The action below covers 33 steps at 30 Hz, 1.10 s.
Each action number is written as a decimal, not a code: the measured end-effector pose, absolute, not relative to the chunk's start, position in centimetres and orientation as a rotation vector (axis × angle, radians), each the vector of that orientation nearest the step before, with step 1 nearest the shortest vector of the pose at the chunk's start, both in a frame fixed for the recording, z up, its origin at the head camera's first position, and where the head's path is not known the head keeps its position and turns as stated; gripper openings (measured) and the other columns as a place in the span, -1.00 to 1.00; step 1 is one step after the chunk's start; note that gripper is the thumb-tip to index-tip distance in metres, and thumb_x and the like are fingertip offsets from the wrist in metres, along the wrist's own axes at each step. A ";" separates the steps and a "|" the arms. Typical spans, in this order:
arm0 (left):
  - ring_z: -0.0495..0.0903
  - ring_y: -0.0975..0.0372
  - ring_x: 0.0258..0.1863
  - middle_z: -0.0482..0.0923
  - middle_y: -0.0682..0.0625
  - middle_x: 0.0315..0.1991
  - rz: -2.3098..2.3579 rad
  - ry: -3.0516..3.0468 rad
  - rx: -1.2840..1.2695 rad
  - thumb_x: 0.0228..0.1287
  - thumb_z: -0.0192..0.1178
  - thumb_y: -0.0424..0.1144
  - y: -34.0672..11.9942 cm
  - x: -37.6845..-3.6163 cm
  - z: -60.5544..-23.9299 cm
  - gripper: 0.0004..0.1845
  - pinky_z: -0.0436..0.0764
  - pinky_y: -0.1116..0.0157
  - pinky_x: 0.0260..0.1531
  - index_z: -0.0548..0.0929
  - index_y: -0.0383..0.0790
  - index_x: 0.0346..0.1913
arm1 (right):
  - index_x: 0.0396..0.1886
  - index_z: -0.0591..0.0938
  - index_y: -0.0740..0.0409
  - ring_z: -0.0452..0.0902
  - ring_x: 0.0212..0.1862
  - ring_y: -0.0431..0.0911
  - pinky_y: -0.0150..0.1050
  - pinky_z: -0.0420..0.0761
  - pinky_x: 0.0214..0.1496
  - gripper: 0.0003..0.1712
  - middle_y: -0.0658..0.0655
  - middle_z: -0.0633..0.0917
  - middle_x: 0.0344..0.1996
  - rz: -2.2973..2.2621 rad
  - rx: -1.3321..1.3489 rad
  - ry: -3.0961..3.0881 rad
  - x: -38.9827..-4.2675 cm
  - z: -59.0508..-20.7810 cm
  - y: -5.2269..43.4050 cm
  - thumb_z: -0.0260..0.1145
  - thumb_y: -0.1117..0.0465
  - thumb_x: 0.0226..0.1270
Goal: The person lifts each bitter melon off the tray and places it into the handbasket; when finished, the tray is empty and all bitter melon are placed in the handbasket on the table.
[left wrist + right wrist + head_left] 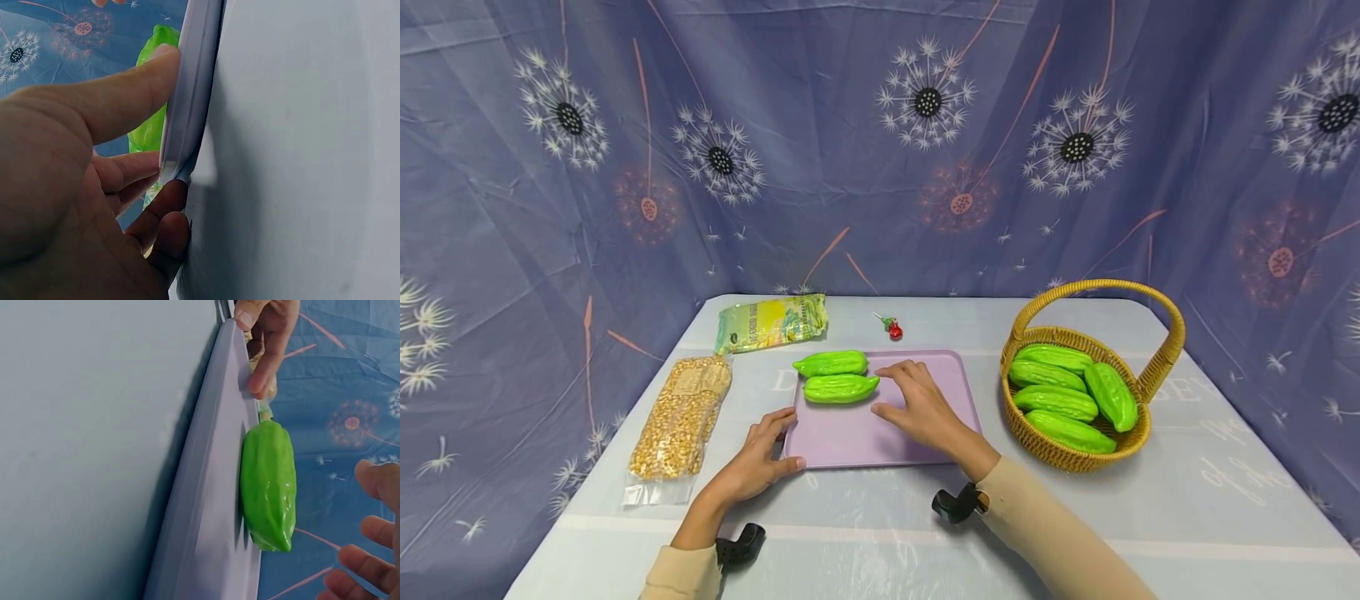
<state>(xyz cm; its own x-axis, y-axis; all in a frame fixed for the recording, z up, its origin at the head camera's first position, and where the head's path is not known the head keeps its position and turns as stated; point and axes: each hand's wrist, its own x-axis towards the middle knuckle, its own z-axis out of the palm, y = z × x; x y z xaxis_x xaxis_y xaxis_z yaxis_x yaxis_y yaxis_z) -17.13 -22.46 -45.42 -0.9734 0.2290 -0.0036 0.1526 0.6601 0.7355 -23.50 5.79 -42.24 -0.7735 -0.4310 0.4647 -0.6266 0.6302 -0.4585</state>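
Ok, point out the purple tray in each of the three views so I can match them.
Head: the purple tray lies centre table, two green gourds at its far edge.
Left wrist: its edge runs down the middle, the left hand gripping its corner.
Right wrist: a slanted slab, centre.
Shared landmark: the nearer green gourd.

you've got the tray [857,437] mid-table with two gourds [840,388] on its far left part. basket [1138,383] sits right of it with more gourds [1063,402] inside. corn bag [681,421] is left, snack packet [771,322] far left, candy [893,328] just behind the tray.
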 end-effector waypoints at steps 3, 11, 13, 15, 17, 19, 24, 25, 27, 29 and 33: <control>0.17 -0.04 0.28 0.11 -0.11 0.41 1.217 2.772 0.319 0.12 0.33 -0.13 -22.5 -17.1 -45.5 -0.20 0.28 -0.06 0.20 0.23 -0.31 0.37 | 0.12 0.54 0.14 0.40 -0.01 -0.04 -0.14 0.44 -0.02 -0.40 0.08 0.57 -0.02 0.884 0.863 -2.574 -24.0 -42.3 5.1 0.43 0.03 0.08; 0.15 -0.05 0.30 0.10 -0.11 0.41 1.222 2.762 0.308 0.12 0.33 -0.13 -22.6 -17.2 -45.4 -0.20 0.27 -0.07 0.21 0.22 -0.30 0.38 | 0.14 0.53 0.09 0.39 0.00 -0.04 -0.14 0.44 0.03 -0.43 0.09 0.57 0.02 0.868 0.897 -2.644 -25.0 -42.5 3.5 0.40 0.03 0.12; 0.16 -0.05 0.30 0.11 -0.11 0.41 1.225 2.760 0.306 0.12 0.33 -0.14 -22.6 -17.2 -45.4 -0.19 0.27 -0.07 0.21 0.22 -0.30 0.38 | 0.16 0.53 0.09 0.37 0.01 -0.04 -0.14 0.43 0.04 -0.42 0.08 0.56 0.03 0.859 0.906 -2.671 -25.3 -42.5 3.2 0.39 0.03 0.13; 0.17 -0.05 0.29 0.11 -0.11 0.41 1.230 2.758 0.305 0.12 0.33 -0.14 -22.6 -17.2 -45.5 -0.19 0.28 -0.07 0.21 0.22 -0.30 0.38 | 0.17 0.52 0.07 0.36 0.02 -0.04 -0.13 0.42 0.07 -0.41 0.08 0.56 0.06 0.834 0.916 -2.699 -25.5 -42.6 2.8 0.38 0.01 0.15; 0.18 -0.05 0.29 0.11 -0.11 0.41 1.231 2.758 0.305 0.12 0.34 -0.15 -22.5 -17.2 -45.5 -0.19 0.29 -0.06 0.20 0.22 -0.31 0.38 | 0.19 0.51 0.05 0.36 0.04 -0.04 -0.11 0.40 0.11 -0.41 0.07 0.55 0.08 0.797 0.926 -2.723 -25.7 -42.7 2.6 0.37 -0.01 0.16; 0.20 -0.05 0.28 0.11 -0.11 0.41 1.231 2.759 0.307 0.11 0.34 -0.15 -22.5 -17.2 -45.5 -0.19 0.30 -0.04 0.19 0.22 -0.31 0.38 | 0.20 0.51 0.03 0.36 0.07 -0.03 -0.10 0.38 0.16 -0.41 0.08 0.55 0.10 0.763 0.934 -2.735 -25.9 -42.8 2.3 0.37 -0.02 0.17; 0.23 -0.04 0.26 0.12 -0.10 0.41 1.226 2.764 0.311 0.11 0.34 -0.14 -22.5 -17.2 -45.6 -0.19 0.32 -0.02 0.17 0.22 -0.31 0.38 | 0.20 0.51 0.01 0.36 0.06 -0.02 -0.09 0.36 0.16 -0.41 0.08 0.53 0.13 0.708 0.945 -2.739 -26.5 -43.2 1.7 0.37 -0.02 0.16; 0.23 -0.04 0.26 0.12 -0.10 0.41 1.226 2.765 0.310 0.11 0.34 -0.14 -22.5 -17.2 -45.6 -0.19 0.32 -0.02 0.17 0.22 -0.30 0.38 | 0.20 0.51 0.00 0.35 0.06 -0.02 -0.09 0.36 0.15 -0.41 0.08 0.53 0.13 0.706 0.946 -2.740 -26.7 -43.3 1.6 0.37 -0.02 0.16; 0.23 -0.04 0.26 0.12 -0.10 0.41 1.224 2.766 0.309 0.11 0.34 -0.14 -22.5 -17.2 -45.6 -0.19 0.32 -0.02 0.17 0.22 -0.30 0.38 | 0.20 0.51 -0.01 0.36 0.04 -0.01 -0.09 0.37 0.14 -0.40 0.09 0.52 0.15 0.714 0.945 -2.744 -26.9 -43.5 1.4 0.38 -0.02 0.15; 0.22 -0.04 0.26 0.12 -0.10 0.41 1.224 2.766 0.308 0.11 0.34 -0.14 -22.5 -17.2 -45.5 -0.19 0.32 -0.02 0.17 0.21 -0.30 0.38 | 0.20 0.51 -0.02 0.36 0.03 -0.02 -0.10 0.37 0.13 -0.40 0.08 0.53 0.14 0.723 0.938 -2.751 -27.1 -43.7 1.1 0.39 -0.01 0.14; 0.23 -0.03 0.25 0.12 -0.10 0.41 1.225 2.769 0.311 0.11 0.34 -0.15 -22.5 -17.2 -45.4 -0.19 0.32 0.00 0.16 0.23 -0.31 0.38 | 0.20 0.50 -0.05 0.36 0.02 -0.03 -0.11 0.36 0.12 -0.40 0.08 0.53 0.11 0.709 0.927 -2.777 -27.3 -43.8 0.7 0.39 -0.02 0.14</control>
